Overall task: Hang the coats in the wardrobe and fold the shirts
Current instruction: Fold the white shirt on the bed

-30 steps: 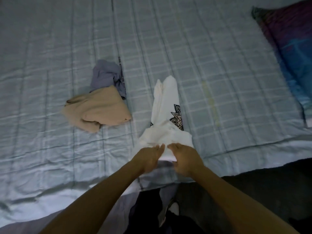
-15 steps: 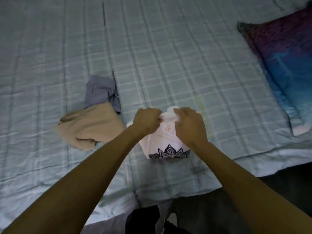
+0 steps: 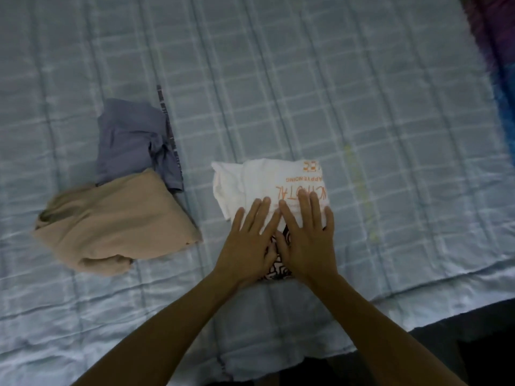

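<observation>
On white shirt (image 3: 262, 182), hands (image 3: 248, 246) (image 3: 306, 240) pressed flat

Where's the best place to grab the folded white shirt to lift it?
Likely the white shirt by its side edges, a hand sliding under from each side. It lies flat in folded layers on the bed, so pinching only the top would undo it.

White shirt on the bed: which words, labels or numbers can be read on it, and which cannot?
"APPYENDING": small orange print on the white shirt, upside down to the camera.
"TAL": end of a larger orange word nearer the camera, partly under the right hand; the rest is unreadable.
Blocky orange letters at the far fold: too blurred to read.
</observation>
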